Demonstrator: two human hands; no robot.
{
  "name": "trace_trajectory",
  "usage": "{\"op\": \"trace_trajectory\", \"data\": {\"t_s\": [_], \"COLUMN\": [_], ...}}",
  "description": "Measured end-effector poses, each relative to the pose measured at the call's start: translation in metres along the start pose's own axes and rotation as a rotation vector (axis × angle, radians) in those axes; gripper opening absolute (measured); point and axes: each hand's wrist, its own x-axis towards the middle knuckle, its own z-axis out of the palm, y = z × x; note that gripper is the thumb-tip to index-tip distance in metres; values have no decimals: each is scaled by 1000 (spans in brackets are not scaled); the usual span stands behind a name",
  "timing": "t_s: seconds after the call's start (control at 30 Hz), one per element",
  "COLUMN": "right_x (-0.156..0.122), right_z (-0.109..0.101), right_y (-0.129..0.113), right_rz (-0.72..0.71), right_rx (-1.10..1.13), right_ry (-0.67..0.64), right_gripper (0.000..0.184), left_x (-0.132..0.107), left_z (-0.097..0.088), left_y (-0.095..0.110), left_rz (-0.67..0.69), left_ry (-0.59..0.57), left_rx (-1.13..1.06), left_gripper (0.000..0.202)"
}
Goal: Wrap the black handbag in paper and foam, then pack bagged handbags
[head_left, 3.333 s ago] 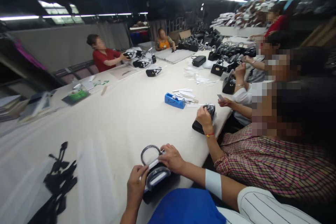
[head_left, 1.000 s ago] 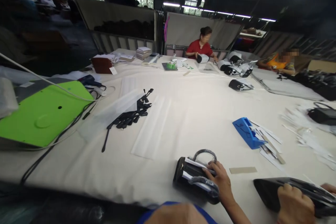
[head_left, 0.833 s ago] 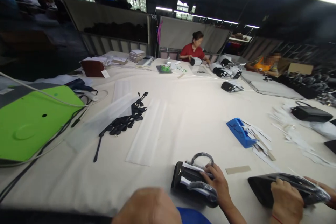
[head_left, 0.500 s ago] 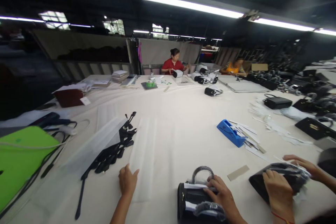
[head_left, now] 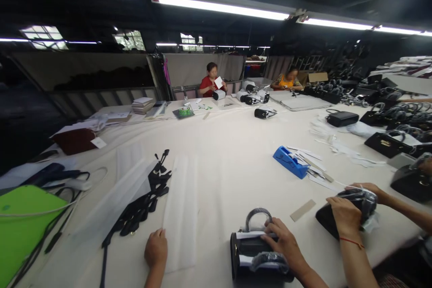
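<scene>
My left hand (head_left: 156, 250) is closed at the left edge of a white foam sheet (head_left: 181, 216); its fingertips are hidden, so I cannot tell whether it holds anything. My right hand (head_left: 284, 242) grips a black handbag (head_left: 246, 248) from its right side, fingers over the top by the opening. One of the bag's wrapped handles (head_left: 258, 210) stands up, the other folds down towards me. White strips line the bag's edges. Left of the foam sheet lies a pile of black straps (head_left: 135, 211), partly on another translucent sheet (head_left: 97, 202).
At right, a co-worker's hands (head_left: 344, 216) hold another black bag (head_left: 327, 218). A blue tape dispenser (head_left: 290, 162) and a grey strip (head_left: 303, 210) lie beyond my bag. A green board (head_left: 27, 229) with cables is at far left. More bags (head_left: 388, 146) crowd the right side.
My left hand has drawn slightly back towards me, and its thumb and fingers have closed together. My right hand stays on the handbag. The view has turned a little right.
</scene>
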Motion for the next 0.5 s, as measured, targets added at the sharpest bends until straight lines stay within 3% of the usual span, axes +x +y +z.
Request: {"op": "trace_trajectory", "data": {"t_s": [0.13, 0.27, 0.5], "right_x": [0, 0, 1], "right_z": [2, 2, 2], "right_y": [4, 7, 12], "right_rz": [-23, -31, -61], "right_rx": [4, 8, 14], "right_ry": [16, 19, 7], "right_gripper": [12, 12, 13], "left_x": [-3, -12, -29], "left_z": [-14, -40, -83], "left_y": [10, 36, 100], "left_rz": [164, 293, 212], "left_ry": [112, 229, 243], "left_rx": [11, -26, -145], "left_gripper": [33, 36, 31]}}
